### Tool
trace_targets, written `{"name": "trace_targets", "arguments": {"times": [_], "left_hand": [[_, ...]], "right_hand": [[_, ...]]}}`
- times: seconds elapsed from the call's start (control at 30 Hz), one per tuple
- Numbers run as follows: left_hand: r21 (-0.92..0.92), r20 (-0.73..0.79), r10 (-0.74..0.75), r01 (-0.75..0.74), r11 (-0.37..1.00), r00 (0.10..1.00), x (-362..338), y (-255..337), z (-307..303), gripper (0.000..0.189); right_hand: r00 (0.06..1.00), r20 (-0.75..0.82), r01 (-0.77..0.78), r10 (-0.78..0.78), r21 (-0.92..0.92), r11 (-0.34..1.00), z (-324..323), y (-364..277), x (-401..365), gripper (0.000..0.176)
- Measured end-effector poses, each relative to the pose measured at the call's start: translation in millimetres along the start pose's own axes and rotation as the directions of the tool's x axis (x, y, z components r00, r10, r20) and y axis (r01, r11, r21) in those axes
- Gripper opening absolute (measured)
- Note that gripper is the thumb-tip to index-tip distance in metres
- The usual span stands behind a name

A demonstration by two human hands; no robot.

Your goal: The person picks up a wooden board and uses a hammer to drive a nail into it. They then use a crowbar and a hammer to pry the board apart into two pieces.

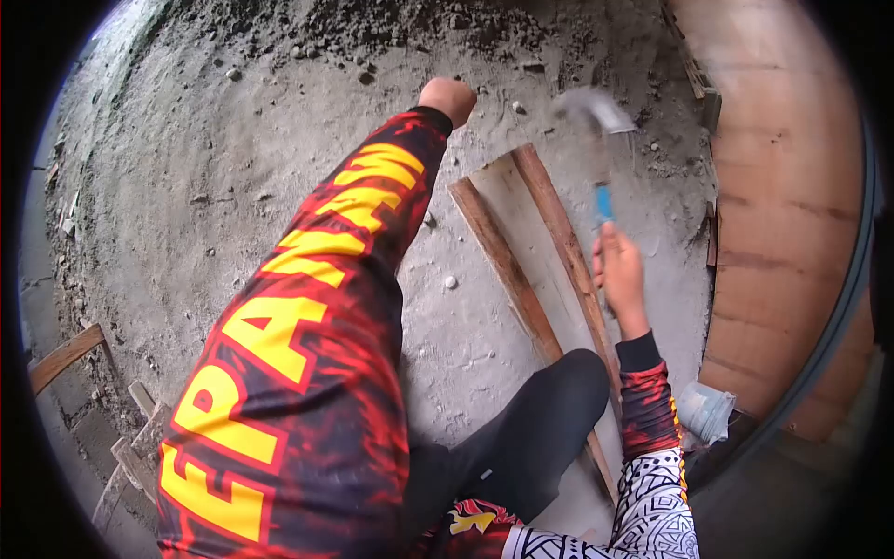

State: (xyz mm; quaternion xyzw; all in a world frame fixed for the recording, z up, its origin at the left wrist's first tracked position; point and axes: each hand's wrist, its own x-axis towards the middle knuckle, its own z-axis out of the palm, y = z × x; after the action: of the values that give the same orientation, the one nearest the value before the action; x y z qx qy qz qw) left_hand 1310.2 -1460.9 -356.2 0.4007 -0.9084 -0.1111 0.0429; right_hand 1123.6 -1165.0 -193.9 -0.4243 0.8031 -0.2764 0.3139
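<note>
My right hand point(619, 270) is wrapped round the blue handle of a hammer point(603, 200), whose metal head is blurred by motion at the upper right. My left hand point(449, 99) is stretched far forward over the grey ground; it looks closed, and its fingertips and anything in them are hidden. Between and below the hands lie two long wooden strips, a left one point(507, 270) and a right one point(565, 233), along the edges of a pale board point(533, 224). My knee is over the left strip.
Rough grey ground point(233, 168) with loose stones surrounds me. Brown panels point(782, 214) stand along the right side. A whitish container point(705, 412) sits by my right forearm. Wood pieces point(140, 447) lie at the lower left.
</note>
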Motion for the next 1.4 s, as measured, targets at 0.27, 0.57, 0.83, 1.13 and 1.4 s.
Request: {"name": "trace_targets", "arguments": {"times": [0.27,0.57,0.83,1.13,1.4], "left_hand": [[0.023,-0.036,-0.015,0.016,1.0,0.999,-8,9,3,0.018],[-0.197,0.246,0.058,-0.009,0.98,0.968,-26,35,46,0.066],[-0.483,0.721,0.018,0.483,0.73,0.693,-35,39,45,0.099],[-0.623,0.687,-0.009,0.595,0.507,0.727,-58,74,40,0.086],[-0.59,0.559,-0.117,0.492,0.639,0.821,-64,84,56,0.042]], "right_hand": [[0.966,0.041,0.241,-0.256,-0.506,0.828,42,155,8,0.058],[0.958,0.012,-0.288,0.288,0.025,0.957,-17,40,-39,0.054],[0.995,-0.057,0.061,-0.077,-0.249,0.966,-75,-25,20,0.056],[0.999,0.045,0.038,-0.025,-0.313,0.949,-78,36,-21,0.062],[0.989,0.071,0.148,-0.132,-0.346,0.926,-58,90,-23,0.064]]}}
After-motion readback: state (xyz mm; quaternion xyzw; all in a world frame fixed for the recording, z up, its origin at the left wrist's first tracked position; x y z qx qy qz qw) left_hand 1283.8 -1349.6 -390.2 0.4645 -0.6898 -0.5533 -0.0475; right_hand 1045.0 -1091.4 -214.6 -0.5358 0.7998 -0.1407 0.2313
